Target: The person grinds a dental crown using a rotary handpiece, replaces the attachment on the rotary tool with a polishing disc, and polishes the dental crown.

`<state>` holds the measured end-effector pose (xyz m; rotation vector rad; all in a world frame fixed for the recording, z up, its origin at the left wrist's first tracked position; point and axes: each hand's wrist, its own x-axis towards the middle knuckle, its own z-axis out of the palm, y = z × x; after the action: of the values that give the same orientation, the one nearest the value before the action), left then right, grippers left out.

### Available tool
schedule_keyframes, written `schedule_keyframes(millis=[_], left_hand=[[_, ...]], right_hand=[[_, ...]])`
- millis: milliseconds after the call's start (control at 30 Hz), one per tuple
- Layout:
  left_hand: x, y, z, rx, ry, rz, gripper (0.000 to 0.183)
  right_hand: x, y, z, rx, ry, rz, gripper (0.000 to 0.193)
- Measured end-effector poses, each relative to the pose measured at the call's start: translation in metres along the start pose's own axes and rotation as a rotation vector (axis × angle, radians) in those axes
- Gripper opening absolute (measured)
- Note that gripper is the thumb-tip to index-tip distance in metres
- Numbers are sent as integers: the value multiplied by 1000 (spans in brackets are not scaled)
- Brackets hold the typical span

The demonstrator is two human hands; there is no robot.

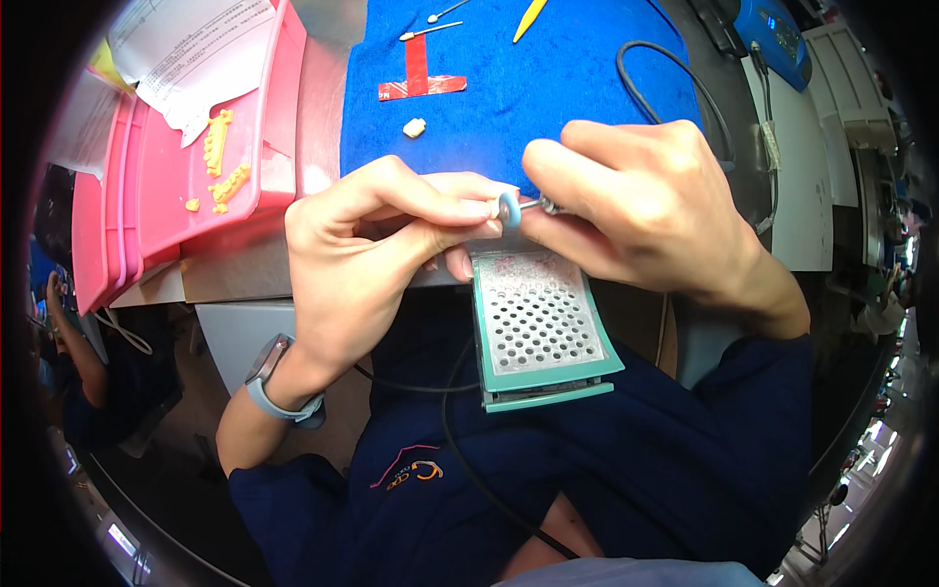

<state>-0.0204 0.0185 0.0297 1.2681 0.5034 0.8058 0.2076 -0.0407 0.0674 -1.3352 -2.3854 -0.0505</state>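
Observation:
My right hand (636,196) is closed round a rotary handpiece (550,205), most of its body hidden by the fingers. A thin shank on its tip carries a blue-grey polishing wheel (510,210). Right beside the wheel, my left hand (377,220) pinches a small pale piece (497,208) between thumb and fingertips; the fingers cover most of it. Under both hands, a green-framed dust suction box (548,382) with a perforated metal top juts out from the table edge.
A blue cloth (587,78) bears a cream tooth-like piece (415,128), red tape strips (421,86), burs (430,32) and a yellow stick (530,20). Pink trays (279,127) with papers and yellow-orange pieces (217,142) stand left. A blue control unit (773,39) and cable (636,93) lie right.

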Motion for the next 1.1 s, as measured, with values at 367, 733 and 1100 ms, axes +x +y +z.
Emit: schedule_keyframes(millis=[367,733,1100], left_hand=[[2,-2,-2,-11,-16,-1,7],[1,5,1,114,36,-48,22],[2,8,4,121,49,-42,13]], right_hand=[[0,0,1,18,5,-15,22],[5,4,-10,64,17,24,21],[6,3,-8,96,55,17,21]])
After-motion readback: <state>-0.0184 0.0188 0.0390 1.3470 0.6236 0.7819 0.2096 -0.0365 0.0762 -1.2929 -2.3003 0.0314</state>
